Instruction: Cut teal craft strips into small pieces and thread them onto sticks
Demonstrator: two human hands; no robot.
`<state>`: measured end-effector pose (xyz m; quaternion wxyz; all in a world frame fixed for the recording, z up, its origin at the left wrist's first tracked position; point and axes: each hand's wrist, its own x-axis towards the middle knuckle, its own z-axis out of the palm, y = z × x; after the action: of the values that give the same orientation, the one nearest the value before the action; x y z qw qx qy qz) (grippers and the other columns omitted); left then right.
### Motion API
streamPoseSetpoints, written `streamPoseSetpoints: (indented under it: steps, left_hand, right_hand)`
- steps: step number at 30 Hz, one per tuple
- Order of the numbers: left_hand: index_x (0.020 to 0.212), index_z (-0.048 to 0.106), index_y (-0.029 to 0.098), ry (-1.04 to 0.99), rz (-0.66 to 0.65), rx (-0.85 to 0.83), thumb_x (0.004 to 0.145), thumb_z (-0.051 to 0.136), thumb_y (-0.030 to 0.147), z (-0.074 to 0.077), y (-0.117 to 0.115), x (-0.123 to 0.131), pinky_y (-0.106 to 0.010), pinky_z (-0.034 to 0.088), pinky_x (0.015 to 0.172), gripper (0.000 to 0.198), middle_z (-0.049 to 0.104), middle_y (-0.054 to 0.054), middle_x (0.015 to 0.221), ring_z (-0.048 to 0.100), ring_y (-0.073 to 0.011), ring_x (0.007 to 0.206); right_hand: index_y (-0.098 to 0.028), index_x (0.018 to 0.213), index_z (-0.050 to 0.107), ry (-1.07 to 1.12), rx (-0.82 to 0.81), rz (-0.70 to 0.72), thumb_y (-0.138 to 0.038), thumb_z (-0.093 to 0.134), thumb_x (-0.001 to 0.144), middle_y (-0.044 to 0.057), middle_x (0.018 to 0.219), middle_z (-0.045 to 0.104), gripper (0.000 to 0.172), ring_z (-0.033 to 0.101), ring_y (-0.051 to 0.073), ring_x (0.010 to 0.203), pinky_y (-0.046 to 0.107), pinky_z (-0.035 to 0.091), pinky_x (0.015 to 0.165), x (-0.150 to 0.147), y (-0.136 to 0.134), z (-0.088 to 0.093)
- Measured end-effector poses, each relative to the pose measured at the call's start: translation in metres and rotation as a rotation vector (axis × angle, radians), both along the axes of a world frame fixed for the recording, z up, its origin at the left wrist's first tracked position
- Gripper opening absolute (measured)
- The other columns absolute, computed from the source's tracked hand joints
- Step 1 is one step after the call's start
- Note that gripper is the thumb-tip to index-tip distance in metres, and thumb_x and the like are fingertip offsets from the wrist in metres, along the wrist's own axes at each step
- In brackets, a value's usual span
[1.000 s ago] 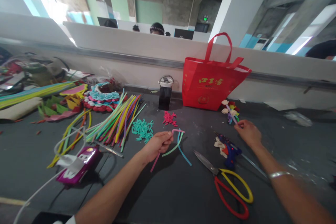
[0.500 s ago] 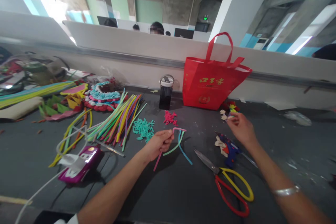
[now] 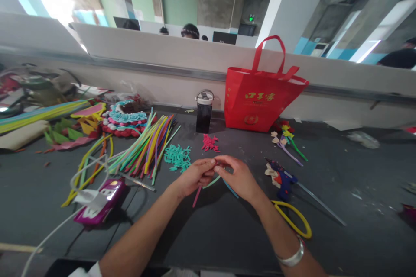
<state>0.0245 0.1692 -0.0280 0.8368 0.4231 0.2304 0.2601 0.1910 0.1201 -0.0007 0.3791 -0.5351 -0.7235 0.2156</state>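
Note:
My left hand [image 3: 199, 175] is closed on a pink strip [image 3: 196, 197], whose lower end hangs below the fingers. My right hand [image 3: 236, 176] meets it at the fingertips, closed at the strip's upper part, which the fingers hide. A pale green strip [image 3: 212, 181] and a blue strip [image 3: 231, 189] show beneath the hands. Just behind lie small pink pieces [image 3: 210, 143] and teal pieces [image 3: 177, 157]. The scissors' yellow handle [image 3: 294, 216] shows beside my right forearm, which covers the rest.
Colored strips [image 3: 146, 147] and a purple power strip [image 3: 102, 203] lie left. At the back stand a black bottle [image 3: 203, 117] and a red bag [image 3: 260, 104]. On the right are a blue glue gun [image 3: 284, 184] and small flowers [image 3: 286, 138]. People are beyond the partition.
My right hand has moved left from the small flowers to meet my left hand at the pink strip. The flowers are now uncovered, while my right forearm covers most of the scissors.

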Motion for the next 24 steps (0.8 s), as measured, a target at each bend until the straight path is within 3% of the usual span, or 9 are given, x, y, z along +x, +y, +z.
streamPoseSetpoints:
  steps: [7,13,20,24]
  left_hand:
    - [0.075,0.050,0.015,0.072,0.031,-0.002,0.080,0.063,0.041,-0.002,0.004,-0.002,-0.019,0.005,0.040,0.029,0.023,0.010,0.054,0.011,-0.0022,0.042]
    - [0.077,0.056,0.013,0.163,0.033,0.033,0.083,0.055,0.042,0.002,0.000,0.000,-0.020,0.005,0.040,0.030,0.022,0.009,0.054,0.013,-0.0026,0.041]
    - [0.067,0.051,0.015,0.195,0.155,0.054,0.073,0.059,0.028,0.003,0.002,0.002,-0.022,0.009,0.040,0.017,0.040,0.005,0.055,0.024,-0.0027,0.040]
    - [0.071,0.056,0.014,0.278,0.145,0.074,0.072,0.062,0.033,0.002,0.001,0.002,-0.022,0.009,0.040,0.020,0.042,0.006,0.054,0.025,-0.0027,0.039]
  right_hand:
    - [-0.027,0.096,0.069,-0.021,0.102,-0.082,-0.030,0.060,0.085,0.005,0.111,0.061,0.015,0.053,0.021,0.111,0.038,0.040,0.097,0.005,0.011,-0.021]
    - [-0.023,0.091,0.066,0.179,-0.013,-0.006,-0.028,0.052,0.089,0.000,0.081,0.069,0.015,0.064,0.016,0.078,0.028,0.049,0.076,0.004,0.009,-0.031]
    - [-0.024,0.089,0.068,0.094,0.084,-0.079,-0.029,0.053,0.089,0.001,0.086,0.070,0.016,0.063,0.017,0.080,0.029,0.047,0.075,0.002,0.008,-0.038]
    - [-0.026,0.091,0.068,-0.018,0.156,-0.073,-0.028,0.051,0.091,0.002,0.086,0.069,0.017,0.061,0.019,0.083,0.031,0.047,0.078,0.003,0.008,-0.041]
